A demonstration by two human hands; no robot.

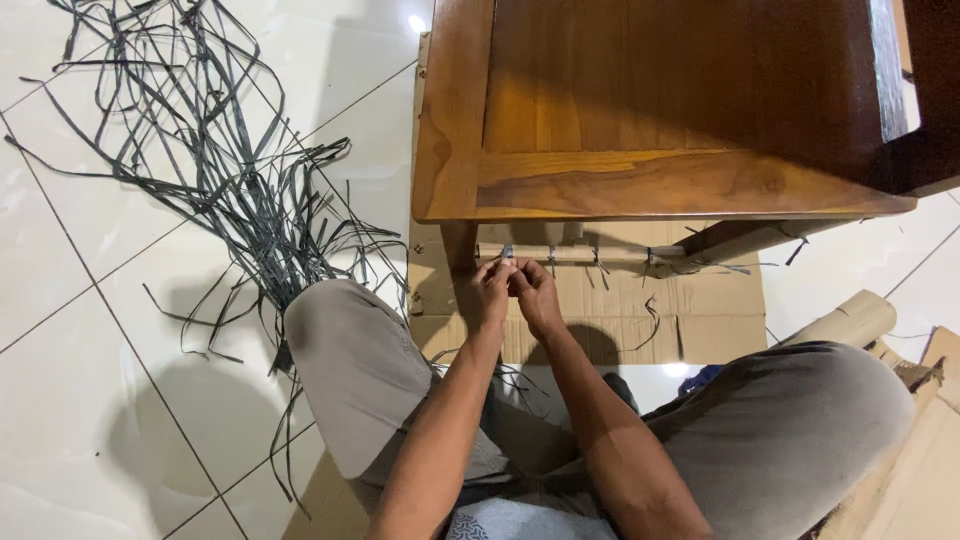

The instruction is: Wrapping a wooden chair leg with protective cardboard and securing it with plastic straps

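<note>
Two hands worked a dark strip at a pale rail under a wooden furniture piece.

Head view: the left hand (pixel 490 290) and the right hand (pixel 535 295) met side by side, touching, with fingertips pinched together on a short end of a dark strip (pixel 507 254) at the pale rail (pixel 580 254); both hands were closed on it, though how the strip ran between the fingers was too small to tell. The rail lay just beneath the edge of the brown wooden panel (pixel 650 185), with several more dark ties spaced along it to the right. Flattened cardboard (pixel 700 310) lay under the rail. A loose heap of grey strips (pixel 215 150) sprawled over the white tiled floor (pixel 60 300), well apart to the left. The person's knees framed the arms.
</note>
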